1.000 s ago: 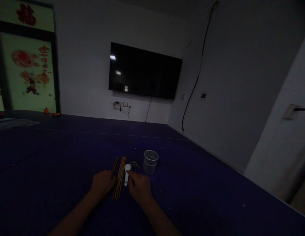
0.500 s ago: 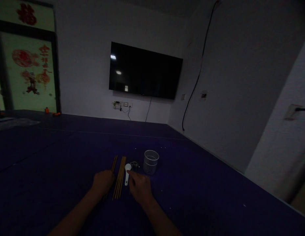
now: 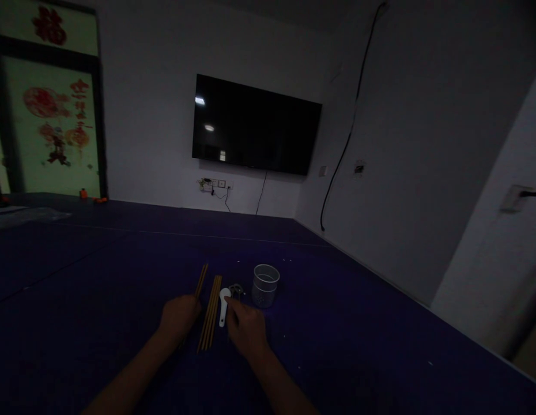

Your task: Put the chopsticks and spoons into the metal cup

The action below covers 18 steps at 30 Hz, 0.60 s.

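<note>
While the left hand is moving its held chopsticks farther out, leaving other chopsticks on their right, the right hand is staying by the spoon, its grip too dim to tell.

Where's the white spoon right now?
In the head view, the white spoon is low, slightly left of centre, between the loose chopsticks and the right hand.

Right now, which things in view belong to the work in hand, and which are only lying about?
Apparently belonging:
chopsticks in left hand
chopstick row
white spoon at right hand
metal utensil, partly hidden
perforated metal cup

Only lying about:
orange items
plastic sheet
</note>
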Tool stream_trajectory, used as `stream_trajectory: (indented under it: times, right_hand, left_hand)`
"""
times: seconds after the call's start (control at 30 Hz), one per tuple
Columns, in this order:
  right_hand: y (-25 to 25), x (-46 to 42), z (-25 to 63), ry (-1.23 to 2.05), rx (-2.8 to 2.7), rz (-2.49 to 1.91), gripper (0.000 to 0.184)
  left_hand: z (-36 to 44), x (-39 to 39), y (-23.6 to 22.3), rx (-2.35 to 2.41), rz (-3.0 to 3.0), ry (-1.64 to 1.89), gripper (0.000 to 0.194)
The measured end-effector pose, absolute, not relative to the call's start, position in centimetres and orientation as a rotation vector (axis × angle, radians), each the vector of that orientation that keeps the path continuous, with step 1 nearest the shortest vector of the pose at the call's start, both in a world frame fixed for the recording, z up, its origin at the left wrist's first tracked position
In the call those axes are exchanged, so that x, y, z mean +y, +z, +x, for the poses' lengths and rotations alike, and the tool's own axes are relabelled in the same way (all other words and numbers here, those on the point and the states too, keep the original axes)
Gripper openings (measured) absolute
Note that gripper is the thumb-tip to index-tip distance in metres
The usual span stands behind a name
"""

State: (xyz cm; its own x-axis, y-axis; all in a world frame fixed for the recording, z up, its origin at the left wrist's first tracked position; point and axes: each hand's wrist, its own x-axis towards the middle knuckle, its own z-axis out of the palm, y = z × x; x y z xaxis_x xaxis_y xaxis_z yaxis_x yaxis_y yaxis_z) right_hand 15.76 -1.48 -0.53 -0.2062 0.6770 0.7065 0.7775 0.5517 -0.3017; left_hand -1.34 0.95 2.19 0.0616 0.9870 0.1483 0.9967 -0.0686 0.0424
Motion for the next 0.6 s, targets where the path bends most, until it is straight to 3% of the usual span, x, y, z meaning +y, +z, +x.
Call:
stream_trajectory:
  times: [0.17, 0.4, 0.6]
  right_hand:
    - [-0.3, -1.3, 15.7, 0.025, -1.779, -1.158, 0.031]
    - [0.5, -1.3, 16.0, 0.278, -1.652, -1.120, 0.036]
    - [1.2, -2.0, 15.5, 0.428, -1.565, -0.950, 0.039]
  left_hand:
    - [-0.9, 0.7, 2.4, -1.770, -2.177, -0.433, 0.034]
    - [0.3, 0.3, 1.0, -0.880, -2.067, -0.921, 0.026]
    - [0.6, 0.1, 1.0, -0.806, -2.128, -0.973, 0.019]
